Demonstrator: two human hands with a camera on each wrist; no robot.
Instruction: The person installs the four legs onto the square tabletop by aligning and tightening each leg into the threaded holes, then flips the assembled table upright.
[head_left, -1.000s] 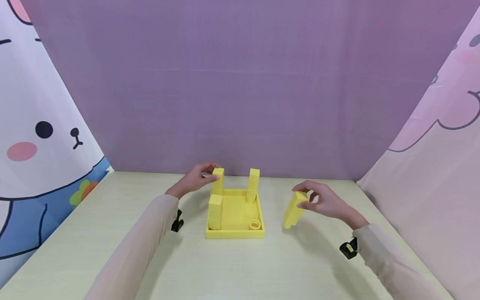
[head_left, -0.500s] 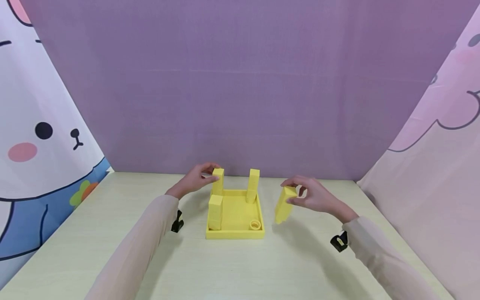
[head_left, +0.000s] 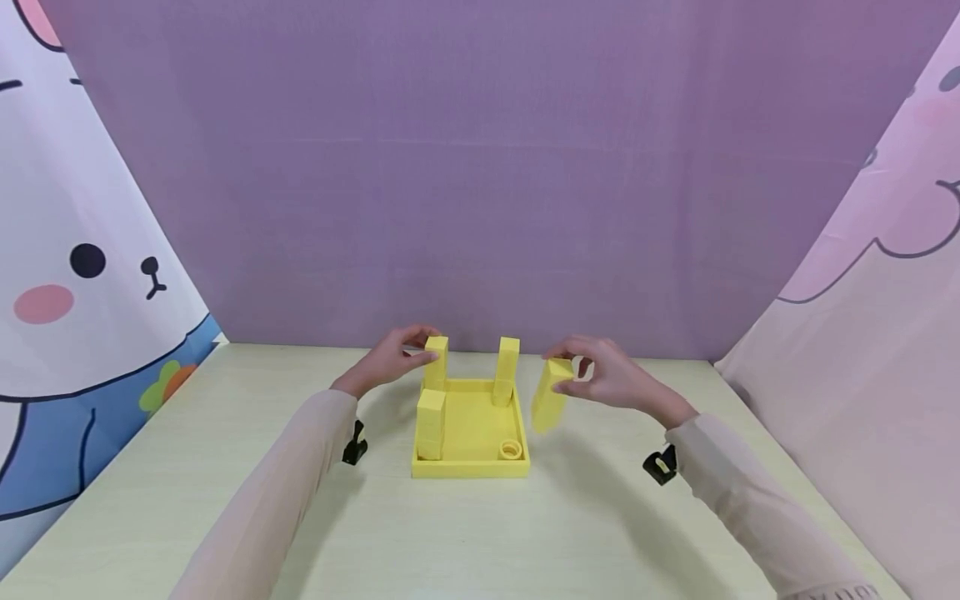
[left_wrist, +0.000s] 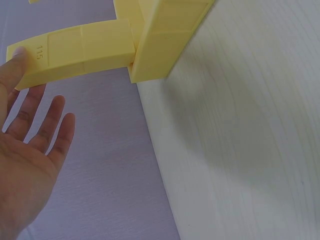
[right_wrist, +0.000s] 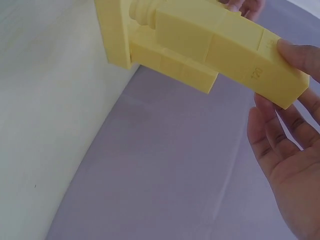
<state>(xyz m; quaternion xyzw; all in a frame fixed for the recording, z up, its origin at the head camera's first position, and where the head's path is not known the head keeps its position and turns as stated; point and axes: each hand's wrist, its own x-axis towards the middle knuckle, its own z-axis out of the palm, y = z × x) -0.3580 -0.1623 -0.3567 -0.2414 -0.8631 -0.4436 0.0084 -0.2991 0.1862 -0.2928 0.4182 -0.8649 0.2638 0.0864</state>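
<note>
A shallow yellow tray-like base (head_left: pixel 471 471) lies on the table, with square yellow legs standing at three corners and a round socket (head_left: pixel 510 450) at the near right corner. My left hand (head_left: pixel 386 362) pinches the top of the back left leg (head_left: pixel 437 367), thumb on its face; "115" marks that leg in the left wrist view. Right of the base, my right hand (head_left: pixel 615 375) holds a loose yellow leg (right_wrist: pixel 230 50) above the table between thumb and fingers. It is marked "120", and its lower end carries a screw thread (right_wrist: pixel 142 12).
The front left leg (head_left: pixel 431 425) and back right leg (head_left: pixel 506 371) stand upright on the base. Behind the pale wooden table (head_left: pixel 465 542) rises a purple cloth (head_left: pixel 480 167), with printed cartoon curtains at both sides.
My right hand has moved left and a little away from me, bringing the loose leg closer to the base. The left hand and the base stay where they were.
</note>
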